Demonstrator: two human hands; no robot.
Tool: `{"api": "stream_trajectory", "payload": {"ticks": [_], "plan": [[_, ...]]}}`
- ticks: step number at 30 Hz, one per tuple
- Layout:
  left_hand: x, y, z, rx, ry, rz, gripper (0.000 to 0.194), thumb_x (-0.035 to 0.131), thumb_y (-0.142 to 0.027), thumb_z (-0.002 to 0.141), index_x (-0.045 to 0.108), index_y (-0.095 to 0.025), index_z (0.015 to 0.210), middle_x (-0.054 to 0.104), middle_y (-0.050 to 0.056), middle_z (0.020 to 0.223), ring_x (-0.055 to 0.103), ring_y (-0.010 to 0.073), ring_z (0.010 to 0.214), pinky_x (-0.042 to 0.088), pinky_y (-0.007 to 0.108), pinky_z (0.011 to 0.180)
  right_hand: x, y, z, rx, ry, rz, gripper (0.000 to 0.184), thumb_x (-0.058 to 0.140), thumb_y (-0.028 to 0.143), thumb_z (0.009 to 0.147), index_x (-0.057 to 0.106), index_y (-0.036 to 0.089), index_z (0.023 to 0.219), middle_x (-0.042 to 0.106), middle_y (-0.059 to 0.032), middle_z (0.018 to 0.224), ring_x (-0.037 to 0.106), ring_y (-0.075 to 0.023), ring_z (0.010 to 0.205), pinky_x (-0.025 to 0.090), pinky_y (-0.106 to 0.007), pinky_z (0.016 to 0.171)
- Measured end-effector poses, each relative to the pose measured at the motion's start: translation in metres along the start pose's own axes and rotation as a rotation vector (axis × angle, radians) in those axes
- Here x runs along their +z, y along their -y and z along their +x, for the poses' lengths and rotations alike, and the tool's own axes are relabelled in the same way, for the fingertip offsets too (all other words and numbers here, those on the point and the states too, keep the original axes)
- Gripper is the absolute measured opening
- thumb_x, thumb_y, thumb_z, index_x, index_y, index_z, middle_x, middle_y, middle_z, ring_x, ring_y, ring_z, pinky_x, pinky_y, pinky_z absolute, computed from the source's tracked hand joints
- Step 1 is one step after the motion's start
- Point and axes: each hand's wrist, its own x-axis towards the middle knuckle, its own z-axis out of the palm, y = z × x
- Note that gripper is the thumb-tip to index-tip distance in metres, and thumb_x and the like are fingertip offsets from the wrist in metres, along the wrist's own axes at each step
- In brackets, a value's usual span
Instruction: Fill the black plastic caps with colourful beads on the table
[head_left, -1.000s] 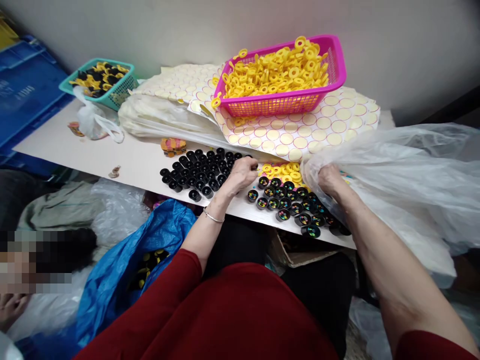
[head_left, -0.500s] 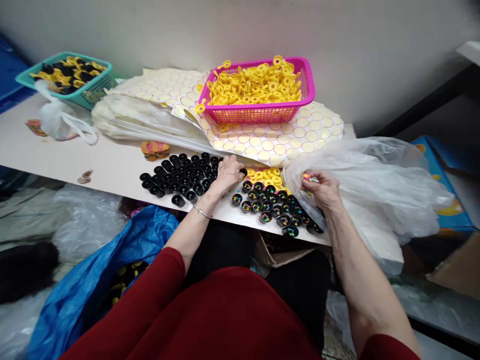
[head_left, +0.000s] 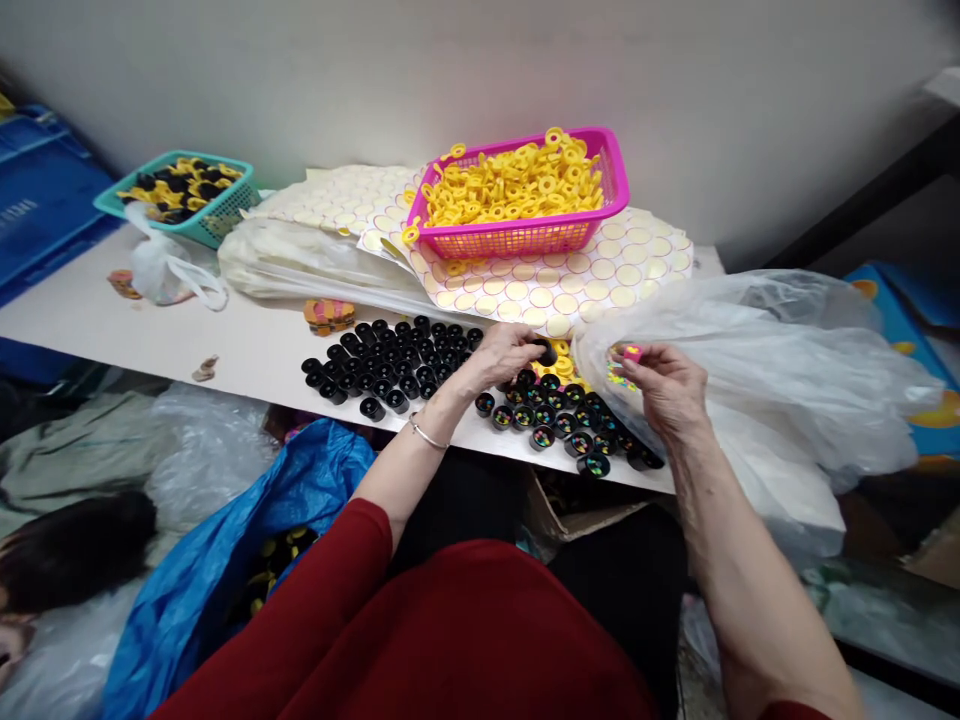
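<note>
My left hand (head_left: 504,357) pinches a black cup (head_left: 546,352) above a pile of yellow rings (head_left: 564,364). At the mouth of a clear plastic bag (head_left: 750,320), my right hand (head_left: 671,388) grips a small pink cup (head_left: 633,353) with something yellow in it. Tiny coloured pieces (head_left: 621,379) show in the bag just below those fingers. Left of my left hand stand several rows of black cups (head_left: 382,368) with no coloured bits visible in them. Closer to the table's front edge, more black cups (head_left: 542,437) hold small coloured pieces.
A pink basket (head_left: 517,240) heaped with yellow rings rests on sticker sheets (head_left: 637,262) by the wall. Farther left are a teal basket (head_left: 225,215) of black and yellow parts and a knotted white bag (head_left: 161,268). A blue sack (head_left: 247,510) lies below the table.
My left hand has moved right, carrying the black cup away from the rows toward my right hand. The pink cup has come up a little from the bag's mouth. The view has shifted slightly.
</note>
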Motion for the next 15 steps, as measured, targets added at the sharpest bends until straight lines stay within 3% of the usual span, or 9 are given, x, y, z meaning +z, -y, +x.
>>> {"api": "stream_trajectory", "payload": {"ticks": [3,7,11,15], "plan": [[0.03,-0.021,-0.005,-0.005,0.077,-0.127,0.014,0.064,-0.027,0.076,0.069,-0.014,0.074,0.056,-0.003,0.058,0.05,0.0115,0.059,0.037,0.025,0.058,0.018,0.007,-0.015,0.047,0.015,0.08,0.043,0.089,0.043,0.057,0.06,0.022,0.081,0.073,-0.0022,0.092,0.071,-0.0163,0.081,0.06,-0.029,0.068],[0.066,-0.034,-0.009,0.027,0.057,-0.319,0.015,0.068,-0.028,0.075,0.069,-0.013,0.073,0.055,-0.004,0.062,0.048,0.0095,0.059,0.036,0.024,0.058,0.03,0.008,-0.027,0.045,-0.146,0.153,0.051,0.09,0.046,0.053,0.057,0.022,0.082,0.072,-0.0003,0.086,0.069,-0.0135,0.073,0.057,-0.025,0.061],[0.086,-0.033,-0.005,0.118,0.139,-0.422,0.036,0.082,-0.032,0.065,0.076,-0.014,0.095,0.059,-0.004,0.068,0.047,0.0093,0.06,0.037,0.024,0.059,0.02,0.009,-0.032,0.023,-0.266,0.228,0.055,0.093,0.043,0.046,0.056,0.021,0.08,0.07,0.0017,0.079,0.066,-0.012,0.068,0.056,-0.024,0.061],[0.099,-0.032,0.003,0.262,0.093,-0.282,0.032,0.082,-0.02,0.059,0.078,-0.017,0.091,0.069,0.001,0.084,0.058,0.0148,0.077,0.045,0.028,0.073,0.002,0.016,-0.034,-0.017,-0.244,0.14,0.049,0.09,0.044,0.052,0.058,0.021,0.08,0.07,0.0007,0.08,0.066,-0.0133,0.069,0.056,-0.028,0.065]]}}
